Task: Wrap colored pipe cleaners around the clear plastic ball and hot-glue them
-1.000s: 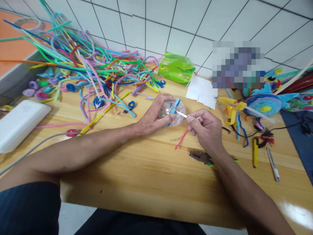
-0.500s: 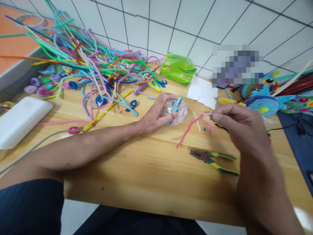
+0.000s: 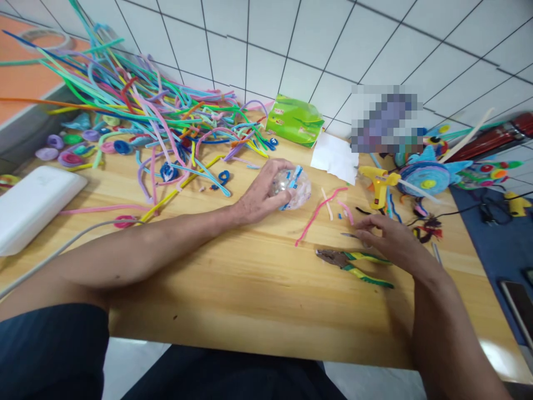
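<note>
My left hand is wrapped round a clear plastic ball, steadying it on the wooden table. Blue strips show on the ball's surface; part of it is hidden by my fingers. Low over the table to the right, my right hand pinches a thin pointed metal tool. Only its silver tip shows, so its kind is unclear. Between the hands lie a pink pipe cleaner, a white strip and short cut pieces. Pliers with green and yellow handles rest just below the tool.
A heap of coloured pipe cleaners spreads at the back left, near a white power bank. Behind are a green packet and white paper. A yellow glue gun stands by a blue fish-shaped craft.
My right hand has come down towards the table with the pointed tool, uncovering the glue gun. My left hand still holds the ball in place. The view has shifted slightly.
</note>
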The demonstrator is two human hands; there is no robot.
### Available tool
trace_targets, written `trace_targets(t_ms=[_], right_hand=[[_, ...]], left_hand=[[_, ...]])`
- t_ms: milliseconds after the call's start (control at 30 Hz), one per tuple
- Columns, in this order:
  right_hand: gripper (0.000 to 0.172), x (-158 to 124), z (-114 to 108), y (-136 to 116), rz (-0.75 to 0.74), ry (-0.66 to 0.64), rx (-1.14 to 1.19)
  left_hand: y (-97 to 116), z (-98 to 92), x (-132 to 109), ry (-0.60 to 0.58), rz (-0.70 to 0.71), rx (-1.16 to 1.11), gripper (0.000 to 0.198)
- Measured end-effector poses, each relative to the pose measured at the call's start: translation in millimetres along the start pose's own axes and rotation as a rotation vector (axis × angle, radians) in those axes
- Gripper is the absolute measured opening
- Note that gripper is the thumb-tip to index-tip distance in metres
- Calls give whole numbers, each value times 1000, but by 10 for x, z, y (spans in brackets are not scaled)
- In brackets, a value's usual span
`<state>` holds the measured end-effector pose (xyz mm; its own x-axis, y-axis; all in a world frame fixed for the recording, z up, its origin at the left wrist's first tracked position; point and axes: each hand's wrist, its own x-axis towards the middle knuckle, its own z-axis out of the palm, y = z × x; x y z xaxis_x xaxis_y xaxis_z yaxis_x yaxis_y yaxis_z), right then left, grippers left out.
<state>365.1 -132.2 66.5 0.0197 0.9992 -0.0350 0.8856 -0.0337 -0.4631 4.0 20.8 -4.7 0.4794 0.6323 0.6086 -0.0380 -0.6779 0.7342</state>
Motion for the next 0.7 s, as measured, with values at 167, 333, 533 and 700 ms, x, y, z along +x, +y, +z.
trace_targets(t_ms=[167, 333, 533, 700], right_hand=[[24, -53, 56, -368, -67, 163, 17], [20, -30, 230, -845, -152, 73, 92], [10, 70, 509, -1189, -482, 236, 25], [25, 172, 780, -1276, -606, 419, -57]], left_hand=[[-1, 6, -11, -21, 10, 6, 52], [12, 41, -15, -5, 26, 8, 53], [49, 47, -3, -4, -12, -14, 52], [80, 57, -4, 6, -17, -22, 50]])
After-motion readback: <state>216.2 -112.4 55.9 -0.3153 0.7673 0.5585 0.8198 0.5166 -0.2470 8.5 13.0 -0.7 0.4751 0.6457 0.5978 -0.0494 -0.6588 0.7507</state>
